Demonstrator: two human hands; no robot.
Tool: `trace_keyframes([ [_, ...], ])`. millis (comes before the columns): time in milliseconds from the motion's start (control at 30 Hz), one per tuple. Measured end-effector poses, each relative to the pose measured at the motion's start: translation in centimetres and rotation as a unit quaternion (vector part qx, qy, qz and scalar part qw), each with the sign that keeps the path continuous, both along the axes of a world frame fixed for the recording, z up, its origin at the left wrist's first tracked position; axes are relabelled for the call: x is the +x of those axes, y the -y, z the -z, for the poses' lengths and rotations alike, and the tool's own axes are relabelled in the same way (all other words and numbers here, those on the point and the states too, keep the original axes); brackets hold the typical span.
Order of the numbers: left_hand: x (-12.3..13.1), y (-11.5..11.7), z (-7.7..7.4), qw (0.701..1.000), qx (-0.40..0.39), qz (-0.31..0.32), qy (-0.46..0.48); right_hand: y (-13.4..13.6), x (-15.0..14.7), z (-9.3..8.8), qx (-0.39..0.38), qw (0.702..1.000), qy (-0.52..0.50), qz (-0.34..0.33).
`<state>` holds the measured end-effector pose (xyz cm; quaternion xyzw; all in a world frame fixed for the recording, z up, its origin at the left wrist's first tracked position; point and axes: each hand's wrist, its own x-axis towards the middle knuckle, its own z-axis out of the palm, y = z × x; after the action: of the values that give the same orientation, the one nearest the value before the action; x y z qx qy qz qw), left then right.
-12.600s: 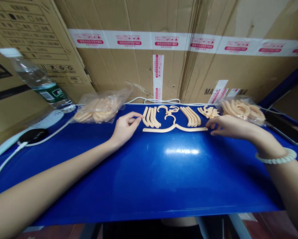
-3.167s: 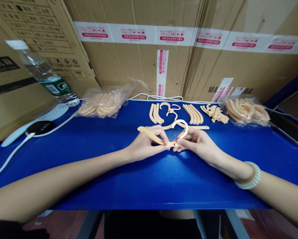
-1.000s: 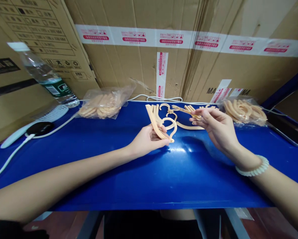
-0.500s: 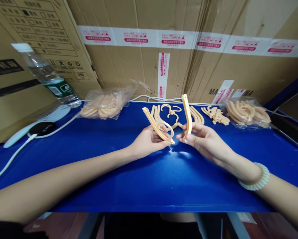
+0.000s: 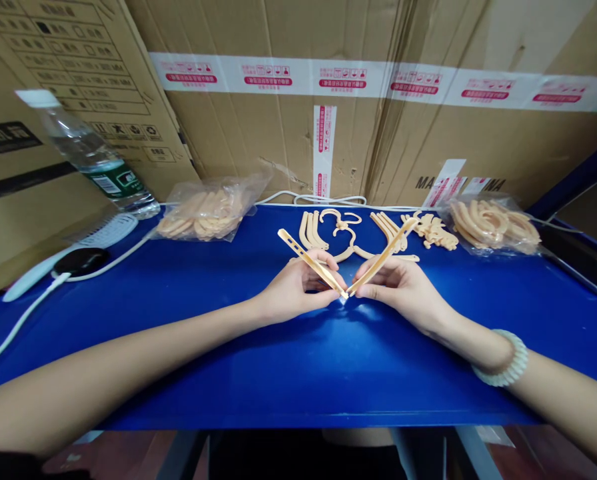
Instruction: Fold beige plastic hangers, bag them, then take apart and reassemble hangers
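Between the thumb and fingers of my left hand (image 5: 303, 283) is a cream plastic hanger arm (image 5: 298, 248), slanting up to the left with slots along its edge. My right hand (image 5: 403, 283) grips a second curved hanger arm (image 5: 388, 252), which slants up to the right. Their lower ends come together in a V between my hands; whether they are joined I cannot tell. Just behind lies a hanger with a hook (image 5: 351, 250). Loose hanger arms (image 5: 311, 230) rest left of it, more arms (image 5: 386, 227) to the right, and loose hooks (image 5: 336, 217) behind.
A pile of small cream parts (image 5: 434, 230) lies right of the arms. Plastic bags of parts stand left (image 5: 203, 213) and right (image 5: 493, 223). A water bottle (image 5: 103, 167), a black round device (image 5: 81, 262) with a white cable, and a phone (image 5: 583, 260) flank the blue table (image 5: 298, 373).
My right hand has tilted its hanger arm outward and brought its lower end against the left one. The curved piece seen by my left fingers no longer shows.
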<state>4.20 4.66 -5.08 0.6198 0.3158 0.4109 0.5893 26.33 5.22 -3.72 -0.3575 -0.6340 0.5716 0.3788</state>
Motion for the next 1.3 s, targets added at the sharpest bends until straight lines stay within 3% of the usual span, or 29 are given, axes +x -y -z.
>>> trace_keyframes([
  [667,-0.1,0.1,0.6,0.999,-0.029,-0.038,-0.003,0.5,-0.4,-0.3,0.049,0.998,0.03,0.012],
  [1133,0.2,0.3,0.1,0.998,-0.029,-0.063,-0.004,0.8,-1.0,-0.4,0.071,0.995,0.052,0.045],
  [1300,-0.2,0.1,-0.4,0.996,-0.025,-0.091,-0.007,-0.4,0.5,-1.4,0.088,0.994,0.062,0.037],
])
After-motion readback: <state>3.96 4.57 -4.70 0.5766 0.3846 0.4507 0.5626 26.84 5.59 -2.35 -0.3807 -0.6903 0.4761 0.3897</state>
